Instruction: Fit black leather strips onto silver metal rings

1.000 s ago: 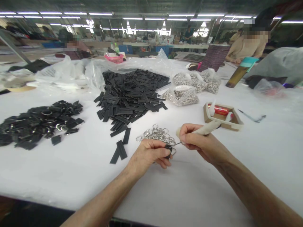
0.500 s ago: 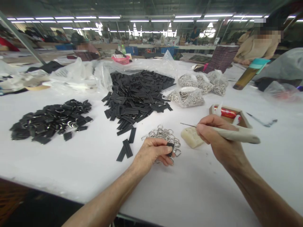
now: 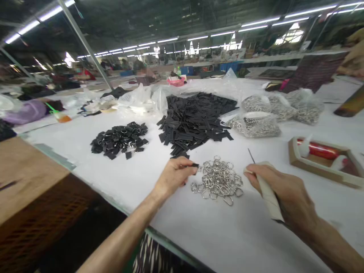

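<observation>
My left hand pinches a small black strip piece between thumb and fingers, at the left edge of a pile of metal D-rings. Closed around the thick pale handle of a thin-tipped tool is my right hand, to the right of the rings. The tool's slim metal tip points up and away from me, touching nothing. Part of a pale yellowish block shows behind the right hand. Beyond the left hand spreads a large heap of flat black strips.
Black tabs with metal rings lie heaped at left. Clear bags of metal rings stand at the back right. A cardboard tray holding a red tube is at right. The white table's edge runs along the near left.
The view has swung left. My left hand has moved left off the ring pile with the black piece. My right hand has come lower, and the tool now points more upward.
</observation>
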Demonstrator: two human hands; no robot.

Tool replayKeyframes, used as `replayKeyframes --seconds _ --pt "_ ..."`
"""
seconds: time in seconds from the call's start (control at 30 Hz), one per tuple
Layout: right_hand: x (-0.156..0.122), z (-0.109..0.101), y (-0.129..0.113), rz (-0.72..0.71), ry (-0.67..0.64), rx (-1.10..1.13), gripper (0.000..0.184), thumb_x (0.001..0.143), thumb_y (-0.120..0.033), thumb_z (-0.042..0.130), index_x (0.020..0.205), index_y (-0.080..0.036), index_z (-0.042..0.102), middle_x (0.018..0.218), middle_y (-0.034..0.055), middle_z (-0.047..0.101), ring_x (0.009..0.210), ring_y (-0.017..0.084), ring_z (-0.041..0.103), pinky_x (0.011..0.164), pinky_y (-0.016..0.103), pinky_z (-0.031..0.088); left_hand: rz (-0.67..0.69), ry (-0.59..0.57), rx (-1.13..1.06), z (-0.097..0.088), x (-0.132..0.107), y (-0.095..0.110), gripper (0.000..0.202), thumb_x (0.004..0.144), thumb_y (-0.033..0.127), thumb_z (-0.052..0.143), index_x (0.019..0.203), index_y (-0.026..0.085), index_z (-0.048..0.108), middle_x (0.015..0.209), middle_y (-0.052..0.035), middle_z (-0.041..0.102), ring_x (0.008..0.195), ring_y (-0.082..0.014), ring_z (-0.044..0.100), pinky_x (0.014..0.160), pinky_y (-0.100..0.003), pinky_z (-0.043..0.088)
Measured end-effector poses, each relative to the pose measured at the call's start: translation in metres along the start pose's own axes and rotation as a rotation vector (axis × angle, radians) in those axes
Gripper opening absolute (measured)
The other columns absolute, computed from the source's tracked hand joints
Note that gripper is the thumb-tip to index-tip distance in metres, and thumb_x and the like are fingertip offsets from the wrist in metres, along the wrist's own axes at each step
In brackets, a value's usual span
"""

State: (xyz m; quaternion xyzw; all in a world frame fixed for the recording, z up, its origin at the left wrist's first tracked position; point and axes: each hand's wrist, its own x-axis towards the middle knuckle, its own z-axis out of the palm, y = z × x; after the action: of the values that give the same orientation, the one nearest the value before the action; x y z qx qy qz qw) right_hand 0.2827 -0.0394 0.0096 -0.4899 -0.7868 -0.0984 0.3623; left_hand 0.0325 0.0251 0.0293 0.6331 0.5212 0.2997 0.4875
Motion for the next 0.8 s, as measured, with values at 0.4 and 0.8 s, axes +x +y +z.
replayKeyframes --seconds 0.4,0.8 --pt "-0.003 0.011 -0.004 -0.022 -0.038 0.006 0.015 0.085 -0.025 0.050 0.095 -0.016 0.059 0.071 0.0044 0.065 0.059 0.017 0.059 0.055 0.026 0.040 0.030 0.318 0.830 -0.062 -0.014 -0.026 0.025 0.080 0.033 0.044 0.078 0.017 0.064 0.076 -0.0048 0.065 0.062 -0.0169 0.057 0.063 -0.027 0.042" --pt "0.001 0.004 -0.002 0.125 -0.230 -0.091 0.023 0.088 -0.032 0.042 0.075 -0.019 0.057 0.060 0.0018 0.058 0.051 0.014 0.049 0.051 0.024 0.032 -0.085 0.111 1.145 -0.004 0.007 -0.015 0.021 0.076 0.030 0.043 0.081 0.016 0.057 0.075 -0.0139 0.064 0.073 -0.0303 0.060 0.062 -0.037 0.041"
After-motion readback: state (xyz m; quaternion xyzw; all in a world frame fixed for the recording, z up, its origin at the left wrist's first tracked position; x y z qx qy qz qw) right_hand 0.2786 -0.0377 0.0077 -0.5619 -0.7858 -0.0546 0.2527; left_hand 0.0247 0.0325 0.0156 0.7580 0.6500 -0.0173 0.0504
